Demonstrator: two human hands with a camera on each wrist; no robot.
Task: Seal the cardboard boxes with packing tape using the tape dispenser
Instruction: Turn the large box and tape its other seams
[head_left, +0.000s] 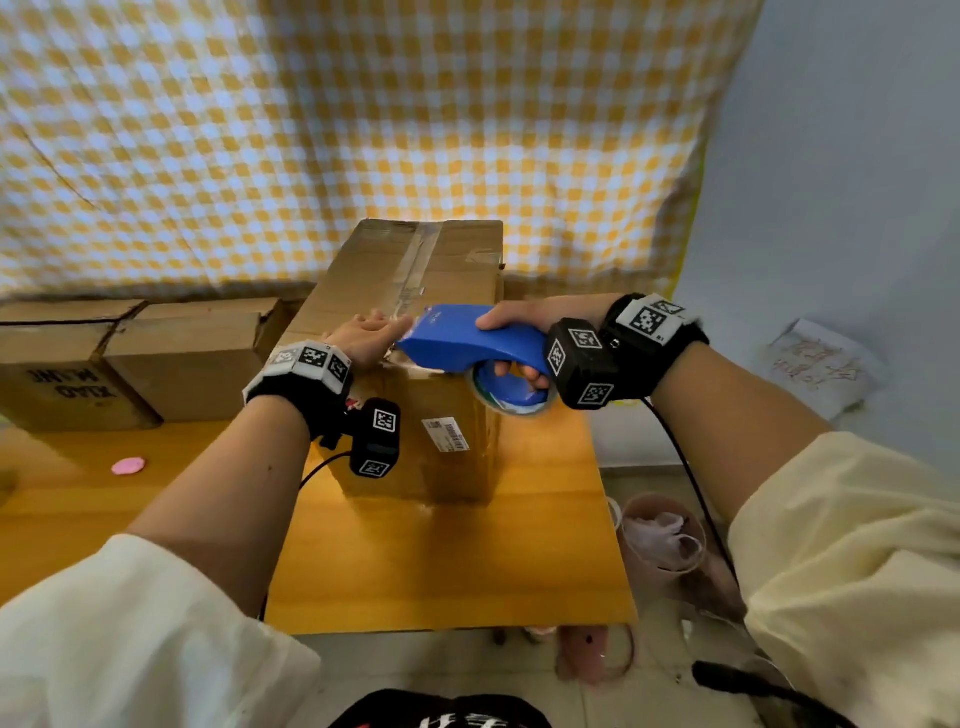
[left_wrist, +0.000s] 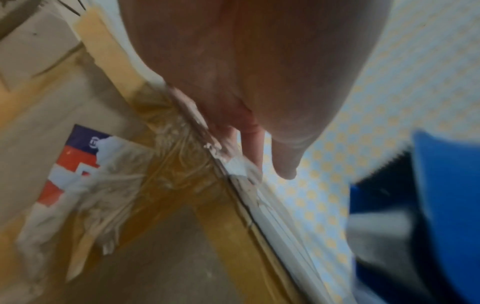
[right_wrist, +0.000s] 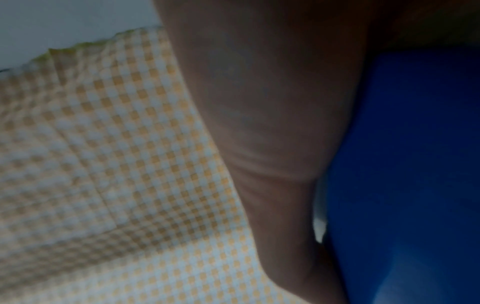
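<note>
Head view: right hand (head_left: 511, 332) clenches tape dispenser (head_left: 457, 340) by its handle, light and rigid; left hand (head_left: 366, 335), fingers straight, steadies stiff cardboard box (head_left: 405, 270) on worktop (head_left: 441, 561).

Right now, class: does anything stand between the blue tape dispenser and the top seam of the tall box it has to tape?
Only the left hand: it lies flat on the tall box, just beside the nose of the blue tape dispenser that the right hand grips. The taped seam beyond looks clear.
</note>
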